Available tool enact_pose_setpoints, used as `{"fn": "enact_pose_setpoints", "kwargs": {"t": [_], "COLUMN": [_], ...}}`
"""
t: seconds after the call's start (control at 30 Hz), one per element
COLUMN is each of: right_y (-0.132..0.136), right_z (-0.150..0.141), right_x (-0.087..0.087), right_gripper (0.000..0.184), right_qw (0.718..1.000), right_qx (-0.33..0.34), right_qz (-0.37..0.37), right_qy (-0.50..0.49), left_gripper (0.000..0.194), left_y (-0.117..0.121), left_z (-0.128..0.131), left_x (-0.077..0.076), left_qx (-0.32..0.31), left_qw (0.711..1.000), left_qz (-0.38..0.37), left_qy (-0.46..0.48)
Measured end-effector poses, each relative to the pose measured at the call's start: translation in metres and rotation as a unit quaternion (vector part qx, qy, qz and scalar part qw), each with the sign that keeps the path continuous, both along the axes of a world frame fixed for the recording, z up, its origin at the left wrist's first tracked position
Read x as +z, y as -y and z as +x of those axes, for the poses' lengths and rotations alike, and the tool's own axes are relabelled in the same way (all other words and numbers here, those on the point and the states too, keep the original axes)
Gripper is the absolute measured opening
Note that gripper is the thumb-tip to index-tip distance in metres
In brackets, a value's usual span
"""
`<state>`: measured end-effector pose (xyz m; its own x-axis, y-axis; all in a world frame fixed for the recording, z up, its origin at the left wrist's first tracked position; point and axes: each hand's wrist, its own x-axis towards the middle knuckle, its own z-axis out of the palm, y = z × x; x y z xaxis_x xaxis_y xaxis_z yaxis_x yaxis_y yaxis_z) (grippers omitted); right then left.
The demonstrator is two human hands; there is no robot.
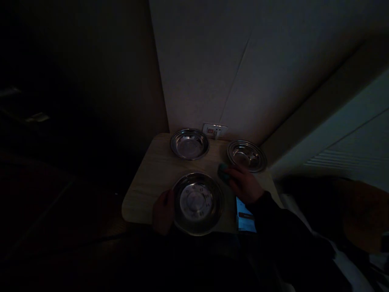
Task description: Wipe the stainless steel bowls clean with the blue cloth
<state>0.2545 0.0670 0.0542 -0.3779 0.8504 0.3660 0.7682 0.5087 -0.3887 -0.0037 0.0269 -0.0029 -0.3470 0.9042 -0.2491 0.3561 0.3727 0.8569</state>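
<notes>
You have your left hand (163, 213) at the left rim of a wide, round, shiny metal bowl (197, 202) that sits at the near edge of a pale, wood-grained bench (147, 182); its grip looks clamped on that rim, though the dim light hides the fingers. Your right hand (245, 185) has its grip together on a small, dark-green, rounded item (223, 172), too dim to identify, just beyond the bowl's upper right rim. Past your hands, a second round, shiny metal bowl (190, 144) stands at the back left, and a shallow, wide-rimmed metal dish (246, 156) at the back right. A flat, dark device with a lit bluish screen (245, 221) lies partly under your right forearm. Behind the bench, a white rectangular wall socket (214, 130) is set low in the grey wall (200, 69).
</notes>
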Motion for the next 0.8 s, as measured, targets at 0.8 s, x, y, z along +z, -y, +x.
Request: {"fn": "enact_pose_setpoints", "kwargs": {"t": [0.8], "right_y": [-0.037], "right_z": [-0.045], "right_x": [-0.031], "right_gripper": [0.025], "right_qw": [0.981], "right_qx": [0.007], "right_qz": [-0.181], "right_qy": [0.073], "left_gripper": [0.037], "left_y": [-0.003], "left_z": [0.002], "left_x": [-0.007], "left_qx": [-0.031], "left_qw": [0.994], "left_qz": [0.044], "left_qy": [-0.097]}}
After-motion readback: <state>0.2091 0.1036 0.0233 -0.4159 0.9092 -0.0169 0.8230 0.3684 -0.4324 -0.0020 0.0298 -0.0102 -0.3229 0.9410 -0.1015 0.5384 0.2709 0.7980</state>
